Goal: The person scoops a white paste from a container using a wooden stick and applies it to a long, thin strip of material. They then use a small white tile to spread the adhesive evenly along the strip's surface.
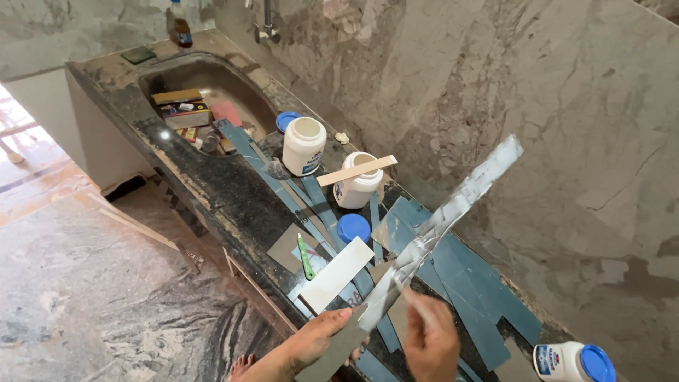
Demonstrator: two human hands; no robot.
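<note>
Head view: left hand [320, 341] grips lower end of long grey strip [438, 226], fingers curled under it, strip angled up over countertop [226, 198]. Right hand [430, 345] closed on a thin stick [412, 301] (blurry), tip touching strip. Two open white jars [304, 145] nr sink [205, 81], blue lid [353, 227] betw.

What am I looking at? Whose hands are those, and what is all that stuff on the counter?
A camera on a person's head looks down at their own two hands. The left hand holds up a long grey strip smeared with something whitish. The right hand holds a thin stick against it. Below is a dark stone counter with two open white jars, a flat wooden stick resting on one, a blue lid, blue strips and a sink with boxes inside.
</note>
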